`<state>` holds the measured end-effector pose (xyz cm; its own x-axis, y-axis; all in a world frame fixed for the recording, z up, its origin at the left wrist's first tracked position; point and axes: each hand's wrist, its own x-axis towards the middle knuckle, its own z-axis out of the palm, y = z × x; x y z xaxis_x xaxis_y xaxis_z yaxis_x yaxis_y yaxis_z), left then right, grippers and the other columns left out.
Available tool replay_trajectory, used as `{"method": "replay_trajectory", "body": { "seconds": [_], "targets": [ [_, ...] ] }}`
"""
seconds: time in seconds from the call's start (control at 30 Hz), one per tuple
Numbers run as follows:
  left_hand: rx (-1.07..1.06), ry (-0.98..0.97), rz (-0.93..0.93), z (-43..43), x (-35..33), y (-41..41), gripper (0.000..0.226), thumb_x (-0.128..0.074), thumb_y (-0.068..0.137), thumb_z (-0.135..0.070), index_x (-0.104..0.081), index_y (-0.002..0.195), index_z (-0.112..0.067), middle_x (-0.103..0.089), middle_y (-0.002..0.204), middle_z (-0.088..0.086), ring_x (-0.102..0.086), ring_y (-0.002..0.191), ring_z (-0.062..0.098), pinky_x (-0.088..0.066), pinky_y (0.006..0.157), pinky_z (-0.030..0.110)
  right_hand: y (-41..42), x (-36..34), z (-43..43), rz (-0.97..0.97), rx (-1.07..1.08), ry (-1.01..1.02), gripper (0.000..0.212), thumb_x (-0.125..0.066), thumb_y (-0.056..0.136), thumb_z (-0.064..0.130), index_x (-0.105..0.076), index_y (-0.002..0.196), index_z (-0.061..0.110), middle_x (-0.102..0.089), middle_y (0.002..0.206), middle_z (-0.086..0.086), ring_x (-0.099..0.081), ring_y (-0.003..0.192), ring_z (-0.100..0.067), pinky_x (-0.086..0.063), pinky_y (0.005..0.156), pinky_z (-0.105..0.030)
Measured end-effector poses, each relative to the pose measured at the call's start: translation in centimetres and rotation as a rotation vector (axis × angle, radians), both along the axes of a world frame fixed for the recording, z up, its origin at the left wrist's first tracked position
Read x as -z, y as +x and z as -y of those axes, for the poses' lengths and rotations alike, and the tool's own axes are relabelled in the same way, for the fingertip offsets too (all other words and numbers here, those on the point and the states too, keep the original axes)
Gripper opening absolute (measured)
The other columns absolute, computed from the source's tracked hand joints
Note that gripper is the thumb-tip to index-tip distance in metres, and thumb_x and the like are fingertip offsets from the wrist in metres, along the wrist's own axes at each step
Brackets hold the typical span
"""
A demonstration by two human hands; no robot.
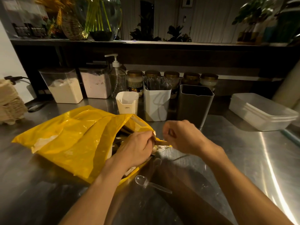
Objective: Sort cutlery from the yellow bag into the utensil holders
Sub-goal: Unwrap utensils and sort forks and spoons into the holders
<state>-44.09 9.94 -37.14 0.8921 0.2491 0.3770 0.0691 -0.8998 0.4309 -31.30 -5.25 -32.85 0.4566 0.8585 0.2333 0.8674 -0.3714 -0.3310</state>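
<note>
The yellow bag (73,138) lies on the steel counter with its mouth toward the right. My left hand (136,148) reaches into that mouth, fingers curled around something inside that I cannot make out. My right hand (181,137) hovers just right of the bag with fingers loosely curled; what it holds, if anything, is unclear. A clear plastic spoon (146,182) lies on the counter near the bag's front corner. Behind stand three holders: a small white cup (127,103), a taller white holder (156,104) with dark cutlery, and a grey holder (194,104).
Two flour-like containers (65,88), a pump bottle (116,77) and a row of jars (172,78) line the back wall. Stacked white tubs (261,111) sit at the right. Egg cartons (9,103) sit at the far left.
</note>
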Motion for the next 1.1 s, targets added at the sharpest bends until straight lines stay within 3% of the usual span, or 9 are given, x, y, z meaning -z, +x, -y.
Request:
{"method": "replay_trajectory", "body": {
  "seconds": [0.17, 0.3, 0.43, 0.5, 0.7, 0.77, 0.83, 0.9, 1.1],
  "targets": [
    [-0.266, 0.05, 0.156, -1.6, 0.1, 0.0, 0.029, -0.044, 0.102, -0.032, -0.05, 0.075, -0.023, -0.055, 0.065, -0.009, -0.054, 0.058, 0.008, -0.038, 0.048, 0.026, 1.4, 1.5, -0.5, -0.052, 0.251, 0.157, 0.012, -0.062, 0.093, 0.016, -0.069, 0.099, 0.023, -0.071, 0.093, 0.002, -0.068, 0.084, -0.02, -0.062, 0.076, -0.043],
    [-0.349, 0.192, 0.098, -2.5, 0.9, -0.1, 0.03, -0.047, 0.101, -0.032, -0.049, 0.071, -0.025, -0.056, 0.068, -0.009, -0.05, 0.061, 0.008, -0.033, 0.055, 0.023, 0.9, 3.3, -0.8, -0.09, 0.135, -0.101, 0.039, -0.067, 0.089, 0.009, -0.069, 0.127, 0.018, -0.071, 0.122, -0.001, -0.066, 0.111, -0.023, -0.056, 0.095, -0.036],
    [-0.371, 0.24, 0.011, -3.1, 1.6, -0.1, 0.028, -0.048, 0.099, -0.038, -0.061, 0.077, -0.026, -0.062, 0.082, -0.007, -0.055, 0.078, 0.012, -0.047, 0.068, 0.029, 1.1, 4.1, -0.6, 0.013, 0.119, -0.102, 0.02, -0.063, 0.089, 0.009, -0.076, 0.101, 0.017, -0.069, 0.101, 0.002, -0.063, 0.096, -0.024, -0.056, 0.081, -0.038],
    [-0.39, 0.251, 0.0, -3.0, 1.5, -0.2, 0.022, -0.05, 0.099, -0.037, -0.064, 0.087, -0.025, -0.065, 0.093, -0.004, -0.057, 0.089, 0.016, -0.051, 0.077, 0.033, 1.2, 4.2, -0.5, 0.064, 0.147, -0.189, 0.01, -0.058, 0.09, 0.012, -0.064, 0.093, 0.019, -0.061, 0.095, 0.004, -0.058, 0.095, -0.023, -0.053, 0.077, -0.04],
    [-0.373, 0.264, 0.108, -1.9, 0.1, -0.3, 0.007, -0.058, 0.093, -0.023, -0.064, 0.097, -0.024, -0.063, 0.1, -0.003, -0.059, 0.093, 0.017, -0.055, 0.079, 0.034, -0.4, 2.0, 0.9, -0.003, 0.119, -0.289, 0.028, -0.062, 0.097, 0.018, -0.038, 0.112, 0.022, -0.041, 0.083, 0.013, -0.045, 0.086, -0.017, -0.044, 0.077, -0.047],
    [-0.34, 0.236, 0.14, -1.5, -0.4, -0.3, 0.007, -0.059, 0.092, -0.021, -0.065, 0.091, -0.022, -0.064, 0.096, -0.004, -0.06, 0.086, 0.016, -0.056, 0.072, 0.034, -1.9, 1.4, 1.4, -0.144, -0.048, -0.239, 0.023, -0.059, 0.1, 0.035, -0.045, 0.115, 0.026, -0.05, 0.094, 0.015, -0.051, 0.09, -0.012, -0.047, 0.081, -0.043],
    [-0.327, 0.2, 0.123, -1.1, -0.6, -0.4, 0.008, -0.058, 0.091, -0.022, -0.064, 0.087, -0.023, -0.063, 0.094, -0.005, -0.059, 0.082, 0.017, -0.055, 0.067, 0.034, -3.8, 1.3, 1.3, -0.212, -0.213, -0.381, 0.05, -0.067, 0.088, 0.058, -0.049, 0.126, 0.032, -0.058, 0.116, 0.009, -0.057, 0.104, -0.013, -0.052, 0.089, -0.038],
    [-0.325, 0.173, 0.089, -1.0, -0.5, -0.5, 0.008, -0.058, 0.092, -0.022, -0.063, 0.085, -0.023, -0.062, 0.093, -0.005, -0.059, 0.08, 0.017, -0.054, 0.065, 0.034, -4.9, 2.0, 0.8, -0.216, -0.266, -0.519, 0.065, -0.073, 0.08, 0.062, -0.047, 0.132, 0.034, -0.059, 0.12, 0.008, -0.058, 0.108, -0.016, -0.054, 0.092, -0.039],
    [-0.084, 0.096, -0.127, -2.0, -0.1, -0.7, 0.019, -0.064, 0.089, -0.024, -0.071, 0.103, -0.035, -0.053, 0.105, -0.011, -0.053, 0.101, 0.012, -0.052, 0.084, 0.034, -4.6, 2.3, 0.5, -0.101, -0.319, -0.41, 0.02, -0.067, 0.095, 0.035, -0.061, 0.11, 0.022, -0.048, 0.085, 0.015, -0.051, 0.087, -0.014, -0.039, 0.069, -0.028]
  ]
}}
